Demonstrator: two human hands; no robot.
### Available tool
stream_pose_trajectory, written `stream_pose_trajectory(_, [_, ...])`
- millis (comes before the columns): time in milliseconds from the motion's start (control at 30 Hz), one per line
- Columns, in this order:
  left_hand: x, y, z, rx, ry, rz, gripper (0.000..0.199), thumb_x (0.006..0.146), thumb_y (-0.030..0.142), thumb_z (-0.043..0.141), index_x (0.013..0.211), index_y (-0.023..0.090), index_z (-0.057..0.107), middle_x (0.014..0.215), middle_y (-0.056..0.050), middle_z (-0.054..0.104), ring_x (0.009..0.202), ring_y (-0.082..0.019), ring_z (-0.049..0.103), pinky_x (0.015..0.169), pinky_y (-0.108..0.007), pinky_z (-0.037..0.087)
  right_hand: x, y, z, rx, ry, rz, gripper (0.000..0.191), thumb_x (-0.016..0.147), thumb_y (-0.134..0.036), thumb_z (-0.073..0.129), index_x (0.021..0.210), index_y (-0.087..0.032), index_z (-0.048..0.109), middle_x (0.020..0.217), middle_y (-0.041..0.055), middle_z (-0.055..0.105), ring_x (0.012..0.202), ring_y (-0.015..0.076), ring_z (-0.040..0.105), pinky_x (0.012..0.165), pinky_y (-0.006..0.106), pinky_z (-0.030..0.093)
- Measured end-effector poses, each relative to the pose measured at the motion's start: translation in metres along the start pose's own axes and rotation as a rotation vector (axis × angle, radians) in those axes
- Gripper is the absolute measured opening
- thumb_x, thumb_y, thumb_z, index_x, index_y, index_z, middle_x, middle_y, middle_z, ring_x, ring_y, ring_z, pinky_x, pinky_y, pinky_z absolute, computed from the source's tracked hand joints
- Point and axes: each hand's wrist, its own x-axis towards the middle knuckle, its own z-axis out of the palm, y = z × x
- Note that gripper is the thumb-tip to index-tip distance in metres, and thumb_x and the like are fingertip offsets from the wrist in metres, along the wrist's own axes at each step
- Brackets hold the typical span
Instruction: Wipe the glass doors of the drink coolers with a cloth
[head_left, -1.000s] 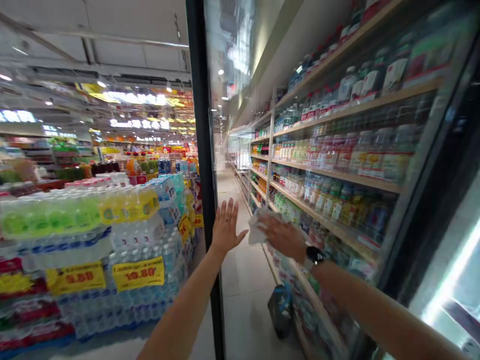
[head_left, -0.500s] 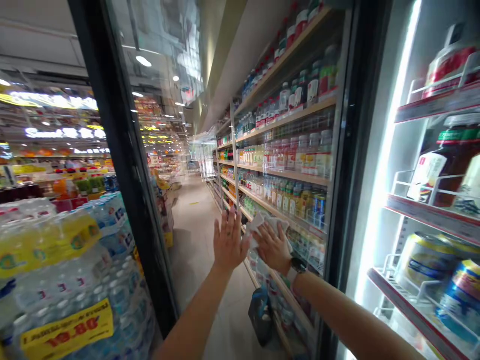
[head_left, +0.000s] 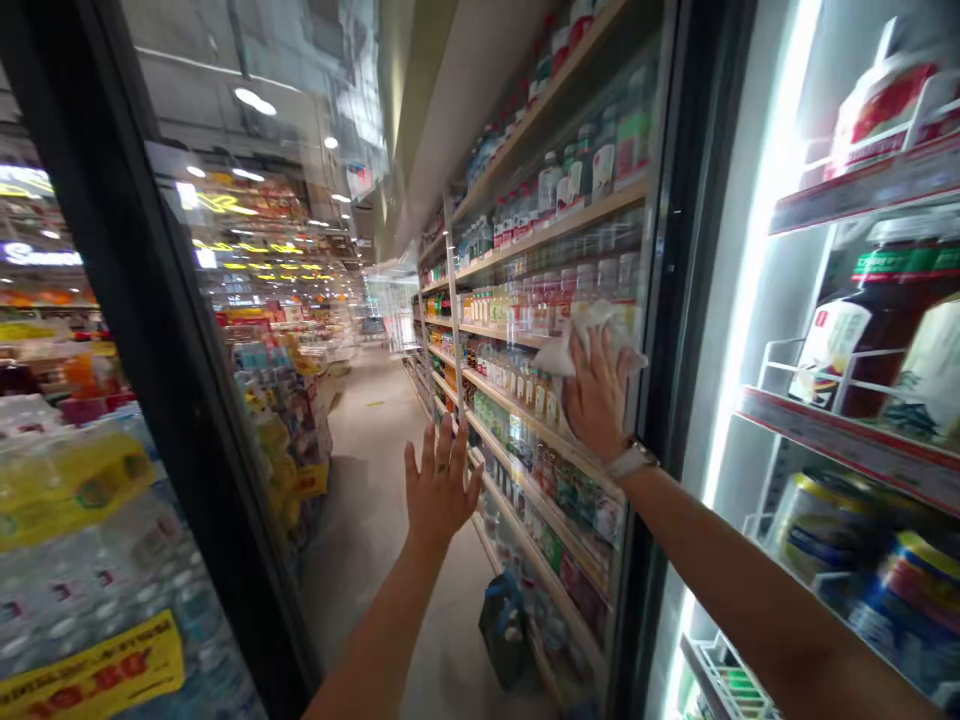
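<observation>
A glass door (head_left: 360,560) with a black frame stands in front of me. My left hand (head_left: 441,488) is open, palm toward the pane with fingers spread; it appears to rest on the glass and holds nothing. My right hand (head_left: 598,392) is higher and further right, near the door's right frame. It presses a crumpled white cloth (head_left: 553,358) against the pane, the cloth bunching out around the fingers. A band circles the right wrist. The palm side of both hands is hidden.
On the right, a lit cooler has wire-fronted shelves with bottles (head_left: 832,345) and cans (head_left: 911,590). Shelves of drinks and a dark bin-like container (head_left: 504,630) show through the glass. Stacked water packs with a yellow price sign (head_left: 97,668) stand at left.
My right hand has moved up and to the right across the glass with the cloth. My left hand keeps its flat, spread pose, a little lower left in view. The view has shifted slightly.
</observation>
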Motion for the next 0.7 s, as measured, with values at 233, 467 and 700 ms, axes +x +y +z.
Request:
stream_pose_trajectory(233, [-0.001,0.003,0.000,0.026,-0.027,-0.018,0.071,0.094,0.041,0.049,0.154,0.016,0.020,0.156,-0.013,0.028,0.150,-0.025,0.012,0.124,-0.048,0.006,-0.090,-0.042,0.012,0.059,-0.072,-0.095,0.052,0.094,-0.027,0.041,0.146,-0.020,0.043,0.148,0.0121,0.048,0.147,0.0308,0.024,0.119,0.059,0.014])
stream_pose_trajectory(467, [-0.001,0.002,-0.001,-0.009,-0.053,-0.025,0.071,0.094,0.040,0.048,0.154,0.018,0.017,0.156,-0.013,0.029,0.149,-0.025,0.017,0.124,-0.048,0.007,-0.199,-0.041,0.028,0.201,-0.070,-0.414,0.037,0.087,-0.017,0.051,0.118,-0.029,0.067,0.122,0.0017,0.069,0.140,0.0186,0.038,0.122,0.041,0.012])
stream_pose_trajectory(700, [0.000,0.001,0.003,-0.028,-0.029,-0.038,0.071,0.093,0.039,0.050,0.154,0.021,0.019,0.155,-0.012,0.033,0.148,-0.026,0.020,0.123,-0.048,0.009,-0.034,0.001,0.003,0.071,-0.013,-0.022,0.059,0.094,-0.022,0.038,0.153,-0.020,0.032,0.155,0.0113,0.038,0.148,0.0305,0.024,0.120,0.059,0.013])
